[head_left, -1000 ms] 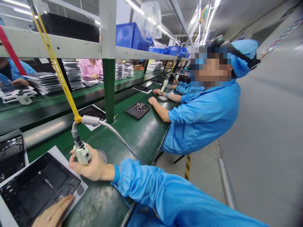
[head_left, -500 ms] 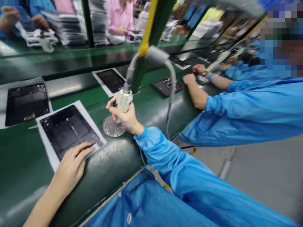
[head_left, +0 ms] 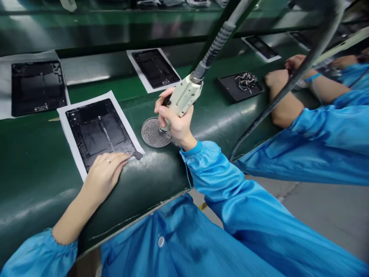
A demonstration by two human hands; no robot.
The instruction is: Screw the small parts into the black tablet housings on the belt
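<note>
My left hand lies over the lower edge of an opened black tablet housing, which rests on a white sheet. Its fingers are drawn together, and a small flat dark part sticks out from the fingertips at the housing's lower right corner. My right hand is closed around a pale electric screwdriver, tilted with its bit pointing down. The bit end is over a round perforated metal plate; whether it touches or carries a screw I cannot tell.
More tablet housings on sheets lie behind, at left and centre. A black tray holds small metal pieces. A thick cable hangs at right, before a co-worker's arms. The green bench has a rounded front edge.
The view has tilted down and shifted. The screwdriver's bit end has moved over the perforated plate. The dark part now shows at my left fingertips, which stay at the housing's lower edge.
</note>
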